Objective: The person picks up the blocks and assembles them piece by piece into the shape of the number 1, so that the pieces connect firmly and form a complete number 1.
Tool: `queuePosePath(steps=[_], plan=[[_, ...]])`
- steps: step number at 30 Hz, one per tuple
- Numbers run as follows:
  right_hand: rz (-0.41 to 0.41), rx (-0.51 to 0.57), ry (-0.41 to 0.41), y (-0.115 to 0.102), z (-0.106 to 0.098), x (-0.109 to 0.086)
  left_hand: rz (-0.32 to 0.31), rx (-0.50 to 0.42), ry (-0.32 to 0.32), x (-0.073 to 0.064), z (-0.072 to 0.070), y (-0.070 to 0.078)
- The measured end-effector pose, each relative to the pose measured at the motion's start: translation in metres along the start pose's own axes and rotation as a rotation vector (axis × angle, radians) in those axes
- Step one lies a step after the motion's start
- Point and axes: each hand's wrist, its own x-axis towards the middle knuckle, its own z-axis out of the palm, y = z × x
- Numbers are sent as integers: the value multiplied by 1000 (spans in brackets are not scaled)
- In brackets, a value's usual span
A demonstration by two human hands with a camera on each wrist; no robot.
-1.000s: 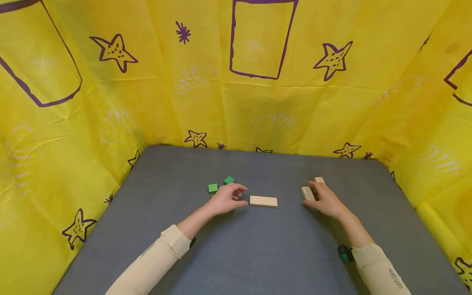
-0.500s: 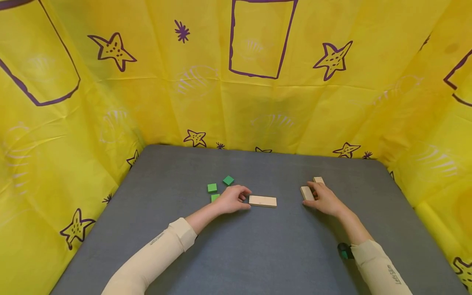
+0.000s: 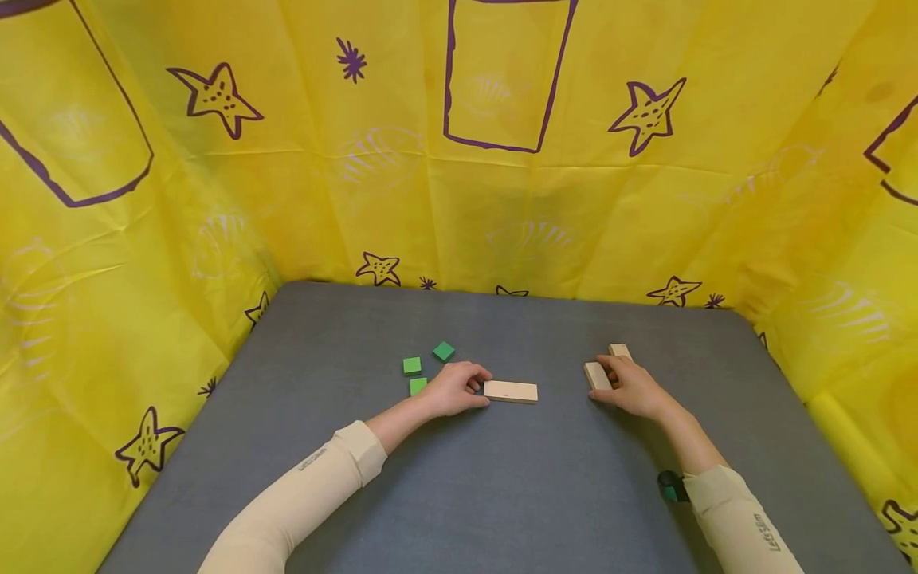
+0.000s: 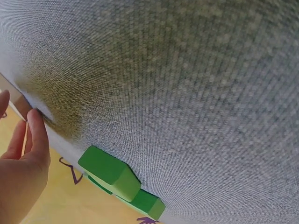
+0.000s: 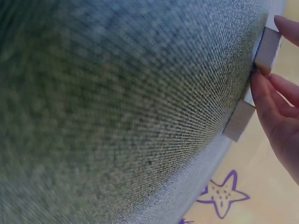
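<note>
In the head view a flat pale wooden block (image 3: 513, 391) lies lengthwise at the middle of the table. My left hand (image 3: 457, 389) pinches its left end between thumb and fingers; the left wrist view has those fingertips right at the block's end (image 4: 17, 103). Farther right, my right hand (image 3: 631, 389) grips a second wooden block (image 3: 597, 376), thumb at its near end and fingers at its far end. A third wooden block (image 3: 620, 351) lies just behind that hand, partly covered by it. The right wrist view has the gripped block (image 5: 268, 49) low against the cloth.
Three green blocks lie left of my left hand: a light one (image 3: 412, 367), a darker one (image 3: 444, 351) turned at an angle, and a nearer one (image 3: 418, 386). A grey cloth covers the table (image 3: 502, 494). Yellow patterned curtains (image 3: 502, 215) enclose its back and sides.
My left hand has moved slightly right onto the middle block's left end, uncovering the nearest green block. The right hand stays around its block.
</note>
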Motion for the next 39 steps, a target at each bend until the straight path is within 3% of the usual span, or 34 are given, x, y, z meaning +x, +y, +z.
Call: queuePosePath(steps=[10, 21, 39], plan=[[4, 4, 0, -2, 1, -1, 50, 24, 21, 2, 1, -5], [1, -6, 10, -1, 1, 1, 0, 18, 31, 4, 1, -4], [20, -4, 4, -2, 2, -1, -16, 33, 40, -1, 2, 0]])
